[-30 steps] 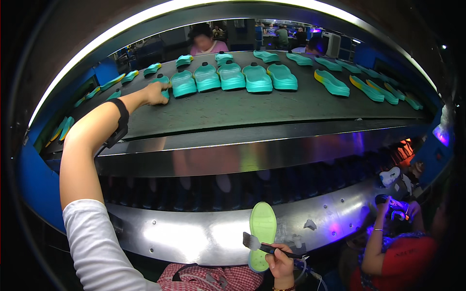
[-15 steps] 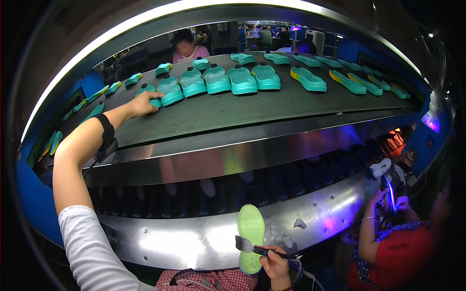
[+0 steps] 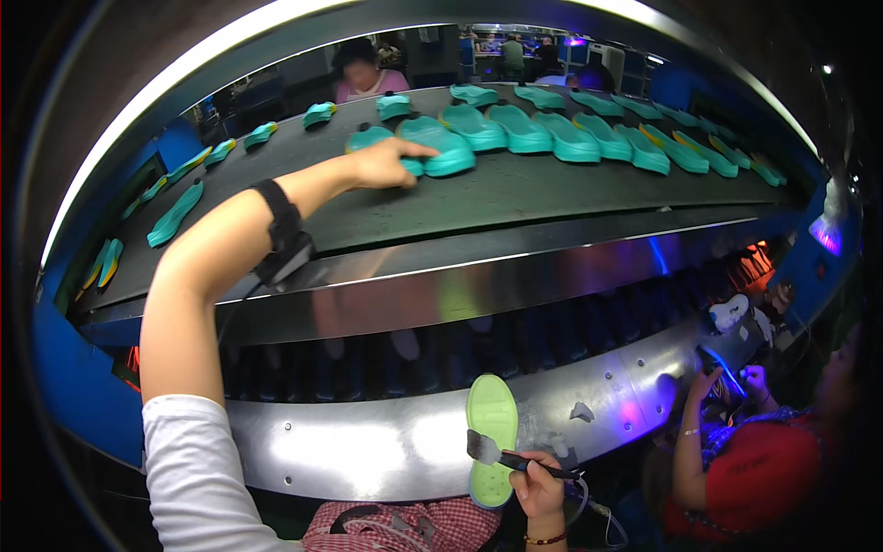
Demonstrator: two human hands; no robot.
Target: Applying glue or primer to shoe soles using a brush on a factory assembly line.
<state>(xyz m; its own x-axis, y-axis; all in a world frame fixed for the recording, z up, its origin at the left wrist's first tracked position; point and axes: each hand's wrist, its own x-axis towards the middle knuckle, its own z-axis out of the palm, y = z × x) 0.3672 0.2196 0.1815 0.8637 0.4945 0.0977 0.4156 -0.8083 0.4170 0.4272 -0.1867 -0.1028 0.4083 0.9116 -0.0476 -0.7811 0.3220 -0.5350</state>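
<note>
My left hand [image 3: 386, 164] reaches over the dark belt, its index finger stretched onto a turquoise shoe sole [image 3: 443, 145]. Its other fingertips are low beside that sole's left edge. Another turquoise sole [image 3: 368, 138] is partly hidden behind the hand. Several more soles stand in a close row to the right. My right hand [image 3: 540, 488] is closed around the black handle of a flat brush [image 3: 509, 459]. The brush's whitened bristle end lies across a pale green shoe sole [image 3: 492, 409], which sits at the near edge of the metal ledge.
The belt [image 3: 515, 198] carries more turquoise soles, some yellow-edged, along its far side. Between belt and the curved metal ledge [image 3: 368, 460] runs a dark gap with sole shapes. A co-worker in a red top [image 3: 763, 469] works at the right; another person [image 3: 368, 78] is across the belt.
My left hand has moved right along the belt, and the row of turquoise soles has shifted right and closed up toward the yellow-edged ones. My right hand still holds the brush over the green sole.
</note>
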